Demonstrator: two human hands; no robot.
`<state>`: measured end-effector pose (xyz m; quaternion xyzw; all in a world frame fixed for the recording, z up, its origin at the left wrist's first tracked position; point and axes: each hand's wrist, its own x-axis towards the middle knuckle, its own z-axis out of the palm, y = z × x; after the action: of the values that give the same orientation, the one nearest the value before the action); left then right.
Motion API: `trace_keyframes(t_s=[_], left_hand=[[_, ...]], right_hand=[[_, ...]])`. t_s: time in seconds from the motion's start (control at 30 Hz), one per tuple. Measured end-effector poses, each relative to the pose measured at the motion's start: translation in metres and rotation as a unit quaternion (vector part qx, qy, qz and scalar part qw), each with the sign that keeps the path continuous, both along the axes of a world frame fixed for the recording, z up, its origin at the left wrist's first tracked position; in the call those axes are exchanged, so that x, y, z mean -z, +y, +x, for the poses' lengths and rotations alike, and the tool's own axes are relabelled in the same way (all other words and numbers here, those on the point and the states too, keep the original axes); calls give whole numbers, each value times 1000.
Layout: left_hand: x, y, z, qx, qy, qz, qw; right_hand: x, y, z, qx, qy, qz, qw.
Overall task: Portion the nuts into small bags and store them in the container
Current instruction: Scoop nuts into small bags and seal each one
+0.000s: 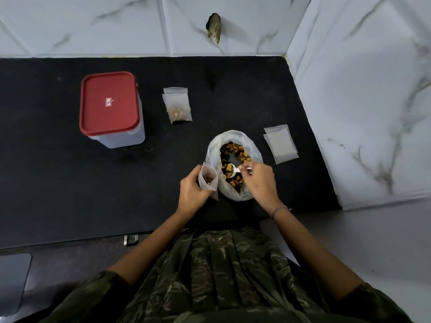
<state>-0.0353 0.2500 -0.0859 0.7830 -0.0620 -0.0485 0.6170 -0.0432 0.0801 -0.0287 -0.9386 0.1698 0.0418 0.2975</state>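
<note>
Camo shirt (233, 276) lowest. Left hand (191, 190) pinches small zip bag (208, 180) by its limp rim; right hand (261, 180) grips white scoop (233, 172) inside floppy nut sack (233, 145) between hands. Film likely light and slippery. Lidded container (109, 108) well beyond left hand.

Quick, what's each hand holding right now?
Left hand: grips a small bag, partly filled.
Right hand: pinches a white spoon, dipped in the big nut bag.
</note>
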Motion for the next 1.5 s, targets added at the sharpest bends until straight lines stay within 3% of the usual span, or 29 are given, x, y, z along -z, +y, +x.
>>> trace_keyframes(t_s=[0.3,0.57,0.87,1.0,1.23,1.5], left_hand=[[-5,0,-2,7,4,-3,1000],[-15,5,5,-50,-25,64,996],[-24,3,14,-82,-49,110,989],[-29,3,19,-84,-54,125,987],[-34,3,22,-85,-55,118,988],[-36,4,26,-107,-21,109,988]], right_hand=[[11,-15,-4,127,11,174,976],[7,-25,-9,221,33,346,911],[-27,-12,-11,199,-6,421,885],[-46,3,-7,138,-42,384,912],[-46,27,-1,15,-94,190,977],[-31,43,-2,-133,-217,13,967]])
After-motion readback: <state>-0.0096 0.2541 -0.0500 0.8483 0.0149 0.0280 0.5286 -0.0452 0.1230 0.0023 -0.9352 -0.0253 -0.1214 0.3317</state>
